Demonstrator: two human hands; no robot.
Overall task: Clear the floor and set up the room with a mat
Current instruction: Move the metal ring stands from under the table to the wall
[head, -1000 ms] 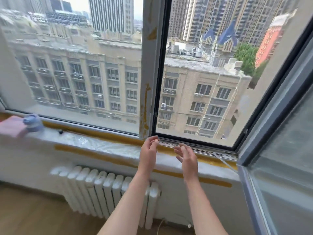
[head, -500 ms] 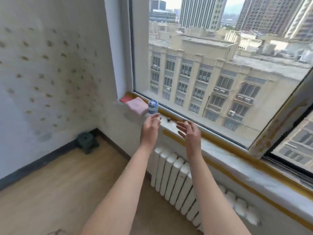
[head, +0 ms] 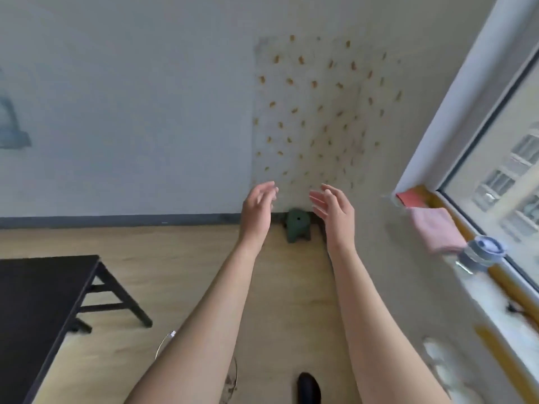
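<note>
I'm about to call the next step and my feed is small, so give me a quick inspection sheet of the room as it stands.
Surface: wood floor, mostly bare ahead.
Job's things: no mat seen.
Clutter: small green object on the floor in the corner; black table at left; dark shoe-like shape at bottom edge.
Grips: left hand and right hand open, raised, holding nothing.
Cables: thin wire near the left forearm.
Surroundings: windowsill with pink cloth and blue-capped bottle; spotted sheet on wall.
</note>
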